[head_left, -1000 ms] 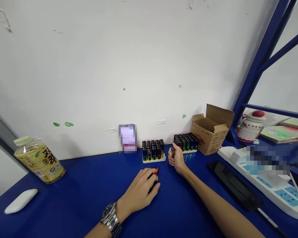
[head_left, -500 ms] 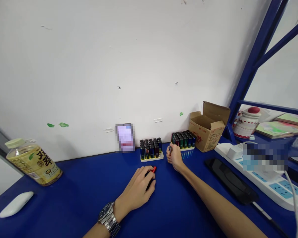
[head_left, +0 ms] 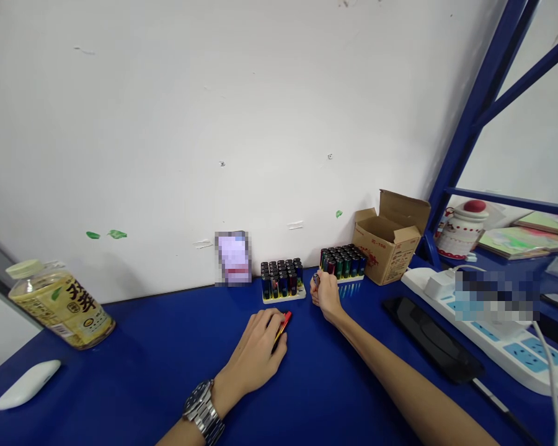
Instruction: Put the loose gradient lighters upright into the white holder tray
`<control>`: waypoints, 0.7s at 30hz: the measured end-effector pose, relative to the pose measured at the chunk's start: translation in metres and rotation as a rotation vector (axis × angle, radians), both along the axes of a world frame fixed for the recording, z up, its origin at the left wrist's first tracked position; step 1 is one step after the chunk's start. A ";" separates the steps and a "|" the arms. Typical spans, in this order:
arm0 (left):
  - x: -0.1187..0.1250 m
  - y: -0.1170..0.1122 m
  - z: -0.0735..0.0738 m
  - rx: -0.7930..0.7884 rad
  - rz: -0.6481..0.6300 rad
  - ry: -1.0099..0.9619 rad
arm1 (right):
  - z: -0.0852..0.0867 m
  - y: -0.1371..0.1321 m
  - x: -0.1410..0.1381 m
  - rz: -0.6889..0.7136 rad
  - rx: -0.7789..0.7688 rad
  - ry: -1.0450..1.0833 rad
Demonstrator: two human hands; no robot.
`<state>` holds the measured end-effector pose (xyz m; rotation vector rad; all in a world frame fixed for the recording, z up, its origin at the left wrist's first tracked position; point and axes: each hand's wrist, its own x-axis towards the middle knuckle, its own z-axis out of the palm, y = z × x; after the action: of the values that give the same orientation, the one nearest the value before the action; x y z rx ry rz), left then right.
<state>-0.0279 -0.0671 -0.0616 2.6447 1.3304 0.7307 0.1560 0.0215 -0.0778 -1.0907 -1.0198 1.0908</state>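
My left hand [head_left: 259, 350], with a metal watch [head_left: 203, 410] on its wrist, is closed around a slim lighter [head_left: 283, 327] with a red end and a yellow, dark body. It rests low over the blue table, in front of a white tray [head_left: 283, 298] filled with upright dark-topped lighters [head_left: 281, 277]. To the right, my right hand [head_left: 325, 294] is curled with its fingers round a small dark lighter [head_left: 316, 279], of which only the end shows. Just behind that hand stands a second tray [head_left: 352, 279] of lighters [head_left: 346, 260] in several colours; the hand hides its near left corner.
An open cardboard box [head_left: 385, 248] stands beside the second tray. A black phone [head_left: 432, 337] and a white power strip [head_left: 488, 331] lie at right. On the left are a drink bottle [head_left: 65, 306] and a white mouse [head_left: 28, 384]. A blurred screen [head_left: 234, 257] leans against the wall.
The left hand has shifted slightly, and more of the lighter's yellow body shows between its fingers. My right hand has stayed almost in place, its lighter's end turned slightly.
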 end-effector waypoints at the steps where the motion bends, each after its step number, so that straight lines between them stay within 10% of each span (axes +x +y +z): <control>1: 0.000 0.000 -0.001 0.006 0.019 -0.006 | 0.000 0.000 0.000 0.026 0.022 0.018; 11: 0.004 -0.001 0.001 -0.010 0.194 0.057 | 0.002 -0.003 0.003 -0.215 0.371 -0.459; 21: 0.004 -0.001 0.003 -0.105 0.190 0.004 | 0.001 -0.004 0.003 -0.183 0.374 -0.532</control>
<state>-0.0238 -0.0680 -0.0584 2.4648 1.5914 0.6563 0.1589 0.0173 -0.0766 -1.1594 -1.4406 0.4360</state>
